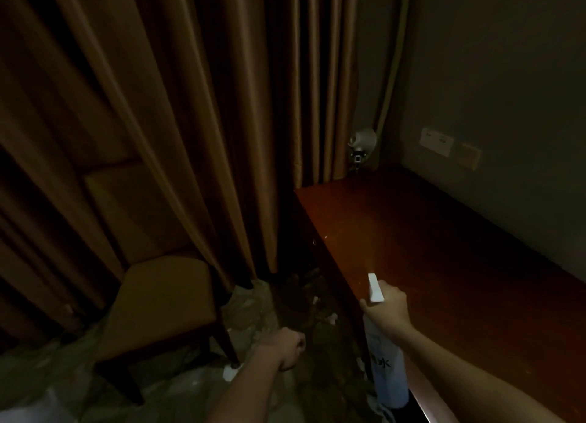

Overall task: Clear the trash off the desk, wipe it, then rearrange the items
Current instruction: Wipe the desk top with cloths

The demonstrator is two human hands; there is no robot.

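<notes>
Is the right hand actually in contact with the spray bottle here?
Touching. The head view shows the right hand wrapped round the neck of the spray bottle, its fingers curled just below the white trigger head.

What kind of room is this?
Probably a hotel room or a bedroom: long brown curtains, a padded chair, and a wooden desk against a wall with sockets.

One pale plastic spray bottle (385,372) sat in the right hand (388,305). Beyond it were one reddish-brown wooden bench (444,248) and two rectangular wall plates (436,142). Around the left hand (287,348) were one mustard-cushioned chair (161,302) and at least three small white floor scraps (332,319).
</notes>
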